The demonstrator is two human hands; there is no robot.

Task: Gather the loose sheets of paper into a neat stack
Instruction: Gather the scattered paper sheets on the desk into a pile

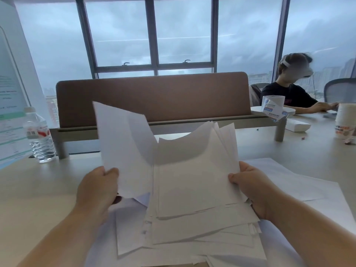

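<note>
Both hands pinch paper, the left hand [98,186] holding one sheet [123,143] and the right hand [250,187] a ragged bundle [194,182], raised over loose sheets [300,187] on the desk [38,189]; mid-gathering, the sheet probably joins the bundle next, edges then squared.

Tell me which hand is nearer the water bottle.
Left. The left hand, pinching a paper sheet, lies below and to the right of the water bottle. The right hand is farther, across the paper stack.
</note>
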